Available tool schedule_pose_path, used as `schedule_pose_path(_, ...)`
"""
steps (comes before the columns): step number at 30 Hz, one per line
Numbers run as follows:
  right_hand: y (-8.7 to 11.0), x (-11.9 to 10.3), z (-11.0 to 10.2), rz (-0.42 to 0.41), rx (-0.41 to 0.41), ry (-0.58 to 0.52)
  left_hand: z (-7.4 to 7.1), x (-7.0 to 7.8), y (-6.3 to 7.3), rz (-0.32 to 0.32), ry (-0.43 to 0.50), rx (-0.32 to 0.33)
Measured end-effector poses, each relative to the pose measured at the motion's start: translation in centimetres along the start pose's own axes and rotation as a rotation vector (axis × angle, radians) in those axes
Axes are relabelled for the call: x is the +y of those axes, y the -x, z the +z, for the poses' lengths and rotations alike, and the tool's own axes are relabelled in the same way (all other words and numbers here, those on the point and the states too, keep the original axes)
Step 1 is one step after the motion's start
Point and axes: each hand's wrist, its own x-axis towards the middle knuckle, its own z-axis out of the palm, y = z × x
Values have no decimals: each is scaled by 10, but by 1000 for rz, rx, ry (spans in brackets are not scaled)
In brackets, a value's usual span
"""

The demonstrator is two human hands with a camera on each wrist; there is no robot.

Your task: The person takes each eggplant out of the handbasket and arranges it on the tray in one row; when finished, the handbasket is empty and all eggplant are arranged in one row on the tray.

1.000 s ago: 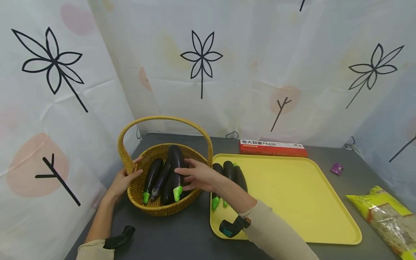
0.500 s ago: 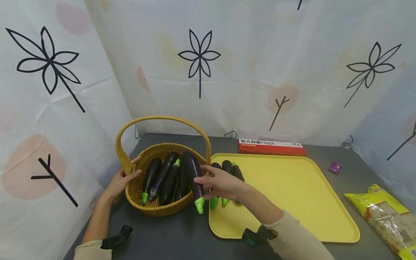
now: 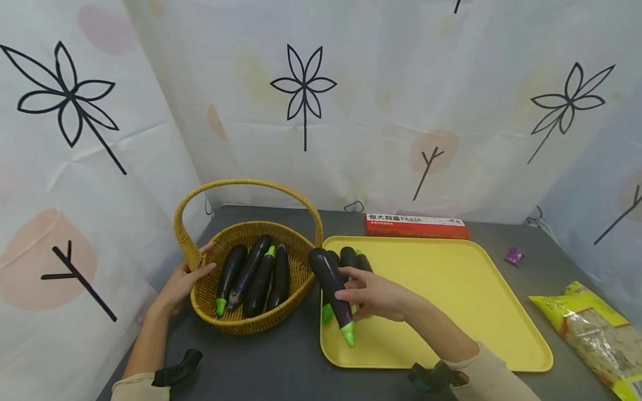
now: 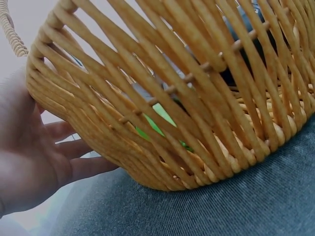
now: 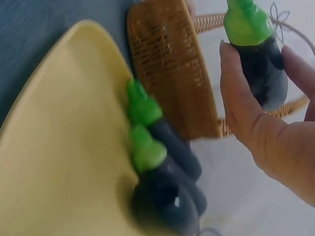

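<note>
My right hand point(image 3: 373, 295) holds a dark purple eggplant point(image 3: 331, 284) between thumb and fingers, its green stem end pointing toward me. It is above the left edge of the yellow tray point(image 3: 441, 306). In the right wrist view the same eggplant point(image 5: 263, 69) is pinched near its green cap. Several eggplants point(image 3: 348, 257) lie on the tray's left side, partly hidden behind the held one. Left of the tray stands a wicker basket point(image 3: 301, 295) with several eggplants point(image 3: 258, 284) inside. My left hand point(image 3: 183, 281) grips its left rim, thumb over the top and fingers against the outer wall point(image 4: 74, 113).
A high handle point(image 3: 246, 181) arches over the basket. Behind the tray lies a red and white pasta box point(image 3: 416, 227). A small purple packet point(image 3: 514, 256) and a yellow bag point(image 3: 597, 334) are on the right of the dark table point(image 3: 281, 367). Patterned cloth hangs behind.
My right hand has lifted the eggplant out of the basket and carried it right, over the tray's left edge. My left hand stays on the basket rim.
</note>
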Motion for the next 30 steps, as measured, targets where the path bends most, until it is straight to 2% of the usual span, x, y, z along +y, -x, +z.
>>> schedule_pose_path(4, 11, 6, -16, -8, 13, 17, 0, -1, 0, 6, 3, -1)
schedule_pose_path(15, 33, 20, -62, -14, 123, 32, -2, -1, 1, 6, -11, 9)
schedule_pose_path(23, 34, 34, -90, 34, 282, 31, 0, 2, 3, 20, -13, 1)
schedule_pose_path(30, 29, 42, -100, 52, 325, 11, 3, 5, 3, 14, -18, 8)
